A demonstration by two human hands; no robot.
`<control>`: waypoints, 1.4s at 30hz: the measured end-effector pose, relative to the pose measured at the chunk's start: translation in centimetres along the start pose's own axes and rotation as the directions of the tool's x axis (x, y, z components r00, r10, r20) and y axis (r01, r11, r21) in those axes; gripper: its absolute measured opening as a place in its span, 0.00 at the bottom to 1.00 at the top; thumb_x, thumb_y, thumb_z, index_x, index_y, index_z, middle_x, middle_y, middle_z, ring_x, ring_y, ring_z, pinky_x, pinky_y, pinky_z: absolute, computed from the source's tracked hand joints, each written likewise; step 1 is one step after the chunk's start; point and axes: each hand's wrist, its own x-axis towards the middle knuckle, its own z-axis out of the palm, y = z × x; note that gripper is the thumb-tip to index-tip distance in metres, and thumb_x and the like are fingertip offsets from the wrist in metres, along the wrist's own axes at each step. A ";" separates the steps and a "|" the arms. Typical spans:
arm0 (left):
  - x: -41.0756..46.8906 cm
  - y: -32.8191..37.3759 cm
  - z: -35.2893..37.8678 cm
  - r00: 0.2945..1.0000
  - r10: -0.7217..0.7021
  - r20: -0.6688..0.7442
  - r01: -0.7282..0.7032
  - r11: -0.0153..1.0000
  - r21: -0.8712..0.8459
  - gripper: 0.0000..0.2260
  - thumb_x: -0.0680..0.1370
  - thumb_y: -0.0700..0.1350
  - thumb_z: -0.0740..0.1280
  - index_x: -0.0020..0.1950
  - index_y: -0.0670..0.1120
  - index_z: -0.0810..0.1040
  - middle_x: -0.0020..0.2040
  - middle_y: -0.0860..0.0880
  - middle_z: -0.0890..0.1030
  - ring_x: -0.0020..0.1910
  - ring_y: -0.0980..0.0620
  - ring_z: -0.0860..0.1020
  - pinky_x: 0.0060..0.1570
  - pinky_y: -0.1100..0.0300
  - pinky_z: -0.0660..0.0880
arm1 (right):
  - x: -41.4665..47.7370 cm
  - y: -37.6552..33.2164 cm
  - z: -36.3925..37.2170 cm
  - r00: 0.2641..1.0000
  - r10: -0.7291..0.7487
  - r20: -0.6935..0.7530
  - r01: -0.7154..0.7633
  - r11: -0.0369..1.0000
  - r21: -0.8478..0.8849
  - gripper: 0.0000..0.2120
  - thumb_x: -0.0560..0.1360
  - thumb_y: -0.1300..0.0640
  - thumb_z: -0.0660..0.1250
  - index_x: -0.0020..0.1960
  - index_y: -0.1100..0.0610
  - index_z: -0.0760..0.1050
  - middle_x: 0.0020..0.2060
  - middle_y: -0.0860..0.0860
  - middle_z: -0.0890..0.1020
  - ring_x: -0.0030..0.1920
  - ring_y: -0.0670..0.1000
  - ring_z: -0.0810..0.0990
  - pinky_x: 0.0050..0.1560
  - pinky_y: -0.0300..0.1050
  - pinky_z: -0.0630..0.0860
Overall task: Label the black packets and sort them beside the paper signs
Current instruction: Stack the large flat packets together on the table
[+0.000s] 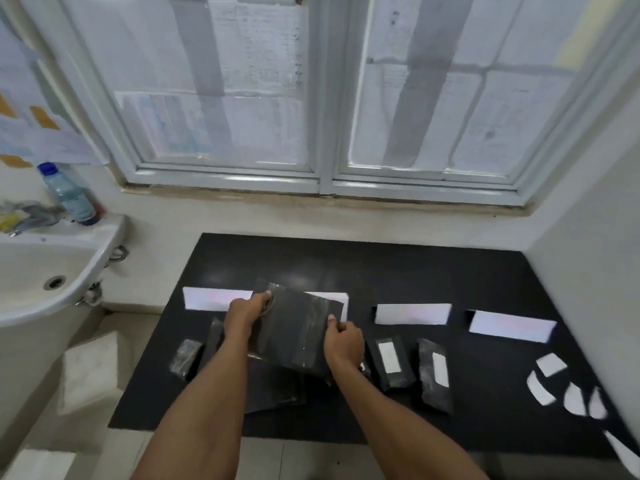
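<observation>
Head: left hand (242,315), right hand (344,344) grip one packet (298,327); four paper signs (412,313)

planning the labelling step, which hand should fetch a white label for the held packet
Probably right: the loose labels lie rightmost on the mat, nearer the right hand; the left hand grips the packet.

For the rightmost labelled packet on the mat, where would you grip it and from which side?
Probably from above, pinching across its two long edges near the middle. The packet lies flat on the mat, long and narrow, its length running away from the person. Its right side is free, so a hand has room to come in there.
</observation>
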 end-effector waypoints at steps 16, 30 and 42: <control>-14.2 6.7 29.1 0.614 -0.045 0.788 0.102 0.995 -0.023 0.20 0.74 0.45 0.70 0.63 0.37 0.77 0.54 0.39 0.80 0.50 0.42 0.79 0.56 0.45 0.76 | 9.3 14.3 -26.5 0.803 0.511 -0.307 -0.161 0.681 0.715 0.15 0.81 0.54 0.60 0.55 0.66 0.74 0.54 0.62 0.79 0.51 0.58 0.76 0.55 0.51 0.72; -22.0 4.6 44.9 0.657 -0.022 0.754 0.281 0.935 -0.218 0.21 0.73 0.31 0.67 0.66 0.39 0.71 0.58 0.39 0.79 0.54 0.41 0.79 0.44 0.48 0.77 | 15.6 21.9 -36.0 0.828 0.536 -0.165 -0.191 0.545 0.816 0.17 0.80 0.47 0.59 0.55 0.59 0.76 0.51 0.56 0.81 0.51 0.57 0.80 0.54 0.55 0.79; -17.6 4.5 45.6 0.764 -0.083 0.640 0.162 0.984 -0.067 0.19 0.72 0.38 0.71 0.63 0.40 0.76 0.57 0.39 0.81 0.56 0.38 0.79 0.55 0.42 0.77 | 21.5 27.3 -38.1 0.909 0.373 -0.185 -0.358 0.927 0.113 0.16 0.76 0.59 0.68 0.61 0.62 0.73 0.59 0.58 0.80 0.61 0.58 0.77 0.60 0.44 0.71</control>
